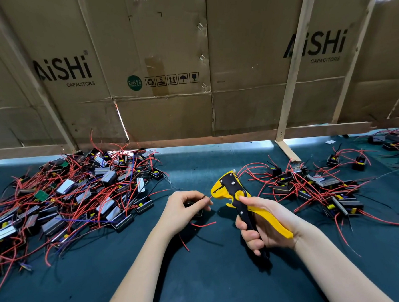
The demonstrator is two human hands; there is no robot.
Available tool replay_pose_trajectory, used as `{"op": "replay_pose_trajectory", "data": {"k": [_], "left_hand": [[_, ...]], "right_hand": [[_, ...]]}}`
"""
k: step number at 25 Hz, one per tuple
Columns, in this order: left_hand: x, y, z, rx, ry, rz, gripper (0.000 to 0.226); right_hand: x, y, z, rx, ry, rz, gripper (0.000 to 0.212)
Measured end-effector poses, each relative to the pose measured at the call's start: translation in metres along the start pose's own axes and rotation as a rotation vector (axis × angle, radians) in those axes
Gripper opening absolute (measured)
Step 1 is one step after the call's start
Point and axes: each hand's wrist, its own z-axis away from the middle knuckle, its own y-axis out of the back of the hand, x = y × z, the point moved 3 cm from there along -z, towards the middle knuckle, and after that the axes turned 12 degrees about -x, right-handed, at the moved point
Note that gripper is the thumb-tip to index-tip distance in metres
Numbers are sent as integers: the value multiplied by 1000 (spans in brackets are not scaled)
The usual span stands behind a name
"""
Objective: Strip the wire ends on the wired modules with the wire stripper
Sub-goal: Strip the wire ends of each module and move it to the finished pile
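Yellow and black plastic fills my right hand (265,226): the wire stripper (240,201), its two handles wrapped by my curled fingers (251,237) with the thumb laid up along the pivot. The handles sit spread, so I judge the tool unsqueezed and its mouth ready. Its long axis runs from the handle ends near my wrist up and away to the head, which points to the upper left, the yellow nose facing my other hand.

From the head camera, my left hand (185,209) hovers just above the dark green desk (200,277), close beside the stripper's head. Thumb and forefinger pinch a thin black wire end (204,197), whose tip pokes out to the right, toward the stripper's nose but apart from it. A small black wired module (196,212) sits under my palm, mostly hidden; red leads (203,224) trail from beneath it onto the desk.

I expect the wire to be light, limp and springy, so it needs pinching close to the tip or it will bend away from the blades. The module looks light and rigid, best held by its casing.

A big heap of modules (64,201) with red wires lies to the left, a looser heap (311,186) to the right, cardboard sheets (166,60) standing behind.
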Motion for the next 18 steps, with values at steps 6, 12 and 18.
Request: {"op": "replay_pose_trajectory", "data": {"k": [6,12,18], "left_hand": [[0,0,0,4,22,-15,15],[-2,6,2,-37,34,19,6],[-3,9,3,-65,10,-3,4]], "right_hand": [[-4,6,-1,165,94,-160,43],[2,6,-5,188,225,-396,40],[1,9,-6,213,256,-436,41]]}}
